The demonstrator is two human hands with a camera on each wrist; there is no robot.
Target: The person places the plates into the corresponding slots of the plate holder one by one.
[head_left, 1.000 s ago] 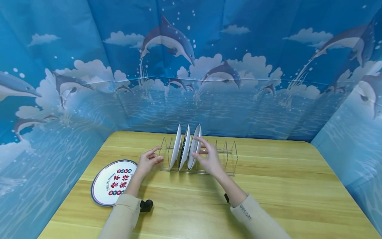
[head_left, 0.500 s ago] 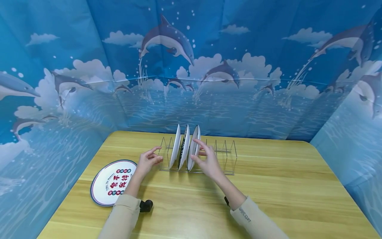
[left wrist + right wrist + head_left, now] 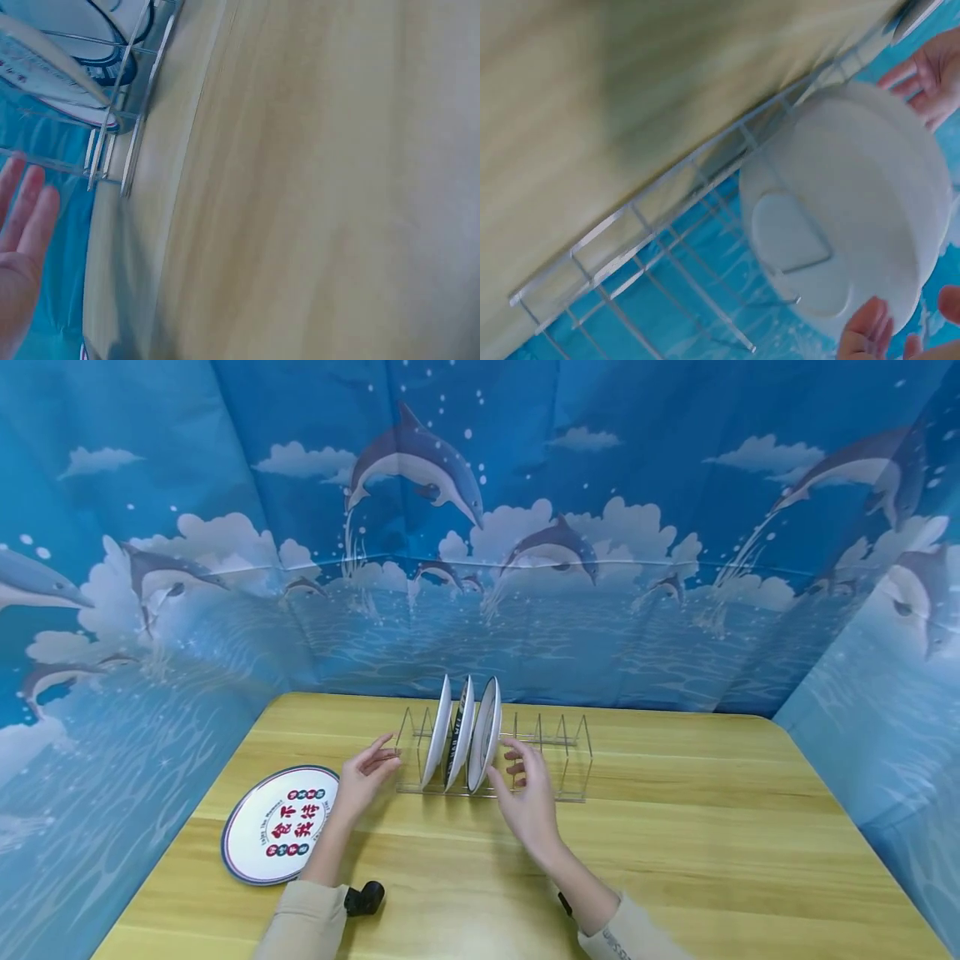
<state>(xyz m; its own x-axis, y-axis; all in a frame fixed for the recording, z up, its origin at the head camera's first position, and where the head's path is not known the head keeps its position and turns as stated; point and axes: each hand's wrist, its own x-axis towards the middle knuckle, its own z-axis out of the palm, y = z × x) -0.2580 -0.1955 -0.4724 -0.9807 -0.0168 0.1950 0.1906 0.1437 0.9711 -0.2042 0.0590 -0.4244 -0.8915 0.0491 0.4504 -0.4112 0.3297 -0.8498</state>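
Three plates stand on edge in a wire plate rack: a white left plate [image 3: 438,735], a middle plate [image 3: 467,739] with dark lettering, and a right plate [image 3: 485,735] with a dark rim. My right hand [image 3: 531,810] is just right of the right plate, thumb and fingers spread and loosely bent. In the right wrist view its fingertips [image 3: 866,319] are right at the edge of the white plate back [image 3: 855,202], gripping nothing. My left hand [image 3: 360,789] is beside the rack's left end, fingers extended and holding nothing. The left wrist view shows those fingers [image 3: 37,225] near the rack wires.
The wire rack [image 3: 562,798] extends right of the plates with several unfilled slots. A round white plate [image 3: 255,827] with red characters and a blue rim lies flat at left, partly behind my left forearm. A dolphin-print curtain [image 3: 480,610] surrounds the wooden table [image 3: 712,827].
My right hand's fingers have come off the right plate and drawn back toward me. That plate stays in the rack. My left hand has shifted slightly left and nearer me; the head view moved a little.
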